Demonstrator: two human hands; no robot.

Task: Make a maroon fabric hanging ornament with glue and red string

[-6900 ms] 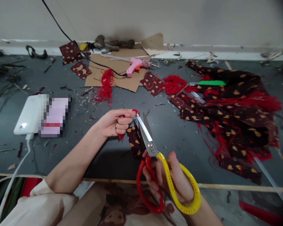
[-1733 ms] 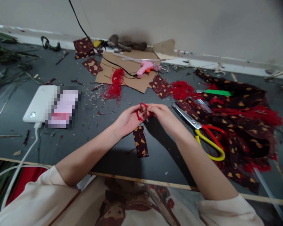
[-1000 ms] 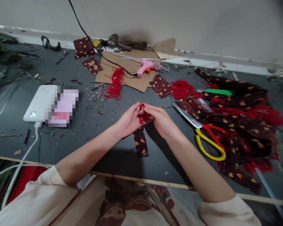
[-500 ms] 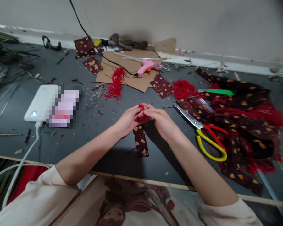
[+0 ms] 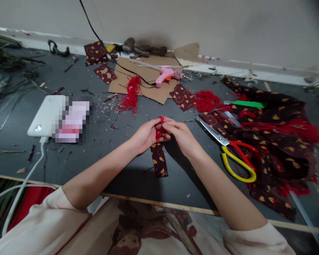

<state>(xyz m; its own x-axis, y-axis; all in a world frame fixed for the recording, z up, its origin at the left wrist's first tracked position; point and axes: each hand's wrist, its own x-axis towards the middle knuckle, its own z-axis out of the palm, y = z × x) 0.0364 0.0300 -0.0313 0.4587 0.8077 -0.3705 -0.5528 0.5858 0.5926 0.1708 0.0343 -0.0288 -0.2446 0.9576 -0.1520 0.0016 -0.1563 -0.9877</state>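
Note:
Both hands meet over the middle of the table. My left hand (image 5: 148,134) is closed around a small bunch of red thread (image 5: 159,134). My right hand (image 5: 180,136) pinches the same thread near its top, its fingertips close to the left thumb. How the thread is tied there is too small to make out. Just below the hands lies a dark maroon fabric strip (image 5: 159,161) with a gold leaf-like print; its upper end is hidden by the left hand.
Scissors (image 5: 224,141) with red and yellow handles lie right, beside heaped printed fabric (image 5: 279,99). A pink glue gun (image 5: 164,76) rests on cardboard (image 5: 149,94) at the back, near a red thread bundle (image 5: 131,94). Left are a white power bank (image 5: 46,115) and a blurred phone (image 5: 73,122).
The fingers have shifted slightly on the red thread, and more of it shows between the hands. The fabric strip and the things around have stayed put.

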